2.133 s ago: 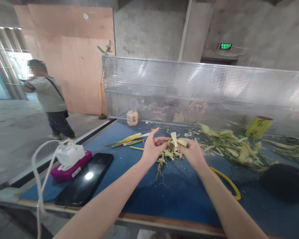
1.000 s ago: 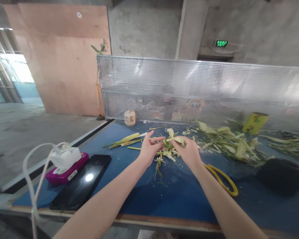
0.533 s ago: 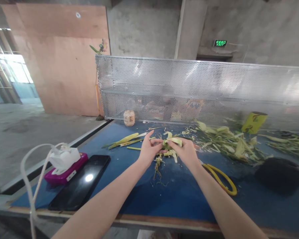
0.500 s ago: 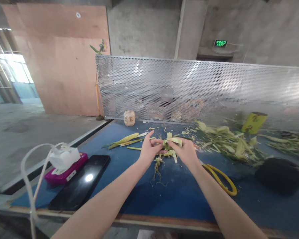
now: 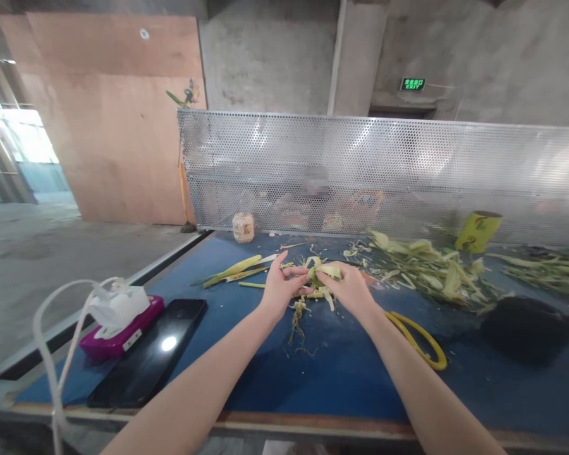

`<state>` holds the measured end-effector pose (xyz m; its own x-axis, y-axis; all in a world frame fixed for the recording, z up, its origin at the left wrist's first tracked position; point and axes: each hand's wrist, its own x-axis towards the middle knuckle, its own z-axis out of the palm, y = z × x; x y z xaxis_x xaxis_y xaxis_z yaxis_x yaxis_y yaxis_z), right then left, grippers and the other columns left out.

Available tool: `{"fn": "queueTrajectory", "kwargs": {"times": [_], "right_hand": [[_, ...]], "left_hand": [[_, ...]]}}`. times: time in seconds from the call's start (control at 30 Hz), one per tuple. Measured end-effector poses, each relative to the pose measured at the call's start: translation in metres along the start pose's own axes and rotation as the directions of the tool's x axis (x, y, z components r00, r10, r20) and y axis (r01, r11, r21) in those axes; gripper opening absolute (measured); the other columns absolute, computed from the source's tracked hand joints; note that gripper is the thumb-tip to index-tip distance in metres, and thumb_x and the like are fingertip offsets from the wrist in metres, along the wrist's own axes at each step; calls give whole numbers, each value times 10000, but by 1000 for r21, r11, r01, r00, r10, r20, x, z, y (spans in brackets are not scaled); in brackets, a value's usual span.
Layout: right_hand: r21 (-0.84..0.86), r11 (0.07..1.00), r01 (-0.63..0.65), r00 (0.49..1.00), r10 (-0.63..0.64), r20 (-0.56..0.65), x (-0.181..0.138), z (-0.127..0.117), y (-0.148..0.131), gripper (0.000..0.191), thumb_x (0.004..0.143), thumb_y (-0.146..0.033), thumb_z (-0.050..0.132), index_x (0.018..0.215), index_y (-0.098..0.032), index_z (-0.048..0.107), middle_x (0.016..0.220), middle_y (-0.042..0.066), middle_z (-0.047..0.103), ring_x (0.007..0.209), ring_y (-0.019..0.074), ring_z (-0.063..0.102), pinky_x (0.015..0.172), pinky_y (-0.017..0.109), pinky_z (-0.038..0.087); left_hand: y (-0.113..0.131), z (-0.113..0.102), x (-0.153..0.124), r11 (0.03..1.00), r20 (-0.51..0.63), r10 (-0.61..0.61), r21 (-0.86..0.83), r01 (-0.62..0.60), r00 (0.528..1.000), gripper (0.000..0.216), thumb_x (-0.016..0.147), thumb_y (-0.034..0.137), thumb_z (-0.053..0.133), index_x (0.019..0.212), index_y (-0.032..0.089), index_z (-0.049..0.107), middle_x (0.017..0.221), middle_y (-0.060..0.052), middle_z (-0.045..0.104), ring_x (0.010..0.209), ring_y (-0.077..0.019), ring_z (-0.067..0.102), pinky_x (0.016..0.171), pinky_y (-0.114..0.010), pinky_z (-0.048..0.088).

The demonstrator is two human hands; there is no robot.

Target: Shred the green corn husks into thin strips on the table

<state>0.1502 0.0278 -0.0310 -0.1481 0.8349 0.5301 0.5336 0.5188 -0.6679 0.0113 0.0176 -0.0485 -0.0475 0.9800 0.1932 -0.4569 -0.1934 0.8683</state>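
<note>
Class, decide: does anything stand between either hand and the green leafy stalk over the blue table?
Nothing visible does. The left hand and right hand both pinch the stalk directly; the yellow loop lies apart, beside the right forearm.

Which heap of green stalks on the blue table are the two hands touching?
The small clump mid-table, pinched between left hand and right hand; the bigger heap to its right lies untouched.

Bare table (image 5: 341, 379) between phone (image 5: 146, 357), yellow loop (image 5: 439, 363)
</note>
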Motion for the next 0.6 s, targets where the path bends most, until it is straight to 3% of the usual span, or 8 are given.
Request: {"fn": "queueTrajectory", "kwargs": {"times": [0.23, 0.47, 0.6], "right_hand": [[49, 996, 77, 997, -79, 27, 0, -1, 3, 155, 689, -256, 501, 731, -171, 624, 788, 54, 633, 770, 180, 574, 718, 293, 417], [-120, 983, 138, 990, -140, -11, -2, 5, 4, 164, 711, -279, 488, 821, -209, 586, 899, 55, 594, 897, 209, 508, 815, 353, 336], [-201, 977, 71, 973, -111, -200, -3, 1, 3, 194, 699, -319, 496, 843, -193, 525, 847, 53, 584, 814, 202, 513, 766, 345, 329]], "left_hand": [[2, 1, 1, 992, 7, -97, -77, 97, 995, 829, 543, 54, 695, 1242, 177, 266, 735, -27, 638, 584, -113, 590, 553, -280, 516], [5, 1, 3, 995, -78, -74, -75, 68, 994, 679, 585, 40, 658, 1171, 154, 333, 643, -2, 631, 568, -113, 600, 559, -262, 517], [9, 1, 2, 994, -118, -65, -90, 54, 991, 563, 589, 27, 650, 1080, 150, 404, 614, 10, 616, 568, -114, 601, 578, -270, 520]]}}
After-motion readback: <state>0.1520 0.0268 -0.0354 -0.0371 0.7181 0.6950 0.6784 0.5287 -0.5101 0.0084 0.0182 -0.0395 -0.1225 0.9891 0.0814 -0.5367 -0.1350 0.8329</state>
